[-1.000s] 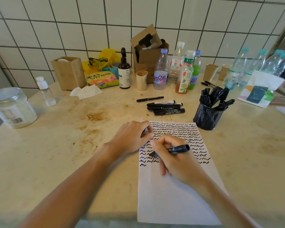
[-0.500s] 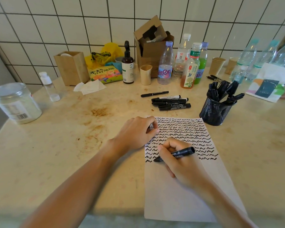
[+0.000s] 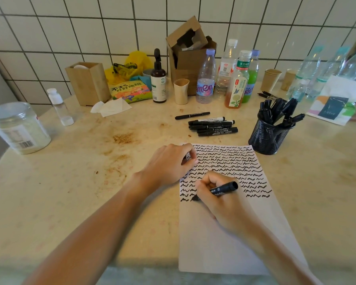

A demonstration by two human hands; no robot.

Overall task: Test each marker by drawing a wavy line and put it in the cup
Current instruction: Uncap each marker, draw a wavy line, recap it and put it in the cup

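Right hand (image 3: 220, 202): fingers curled round black marker (image 3: 222, 190), tip on paper (image 3: 218, 243) near its left edge. Left hand (image 3: 169, 163): fingers curled, contents unclear, on paper's top-left corner. Mesh cup (image 3: 267, 136): beside paper's top-right corner. Loose markers (image 3: 212, 126): beyond paper's top edge.

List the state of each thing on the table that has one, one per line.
Marker in the right hand: uncapped, tip on the paper.
Right hand: grips that marker.
Left hand: fingers curled, resting on the paper's edge; what it holds is hidden.
Paper: flat, upper part filled with wavy lines.
Mesh cup: upright, full of markers.
Loose markers: capped, lying flat.
Cardboard box: open.
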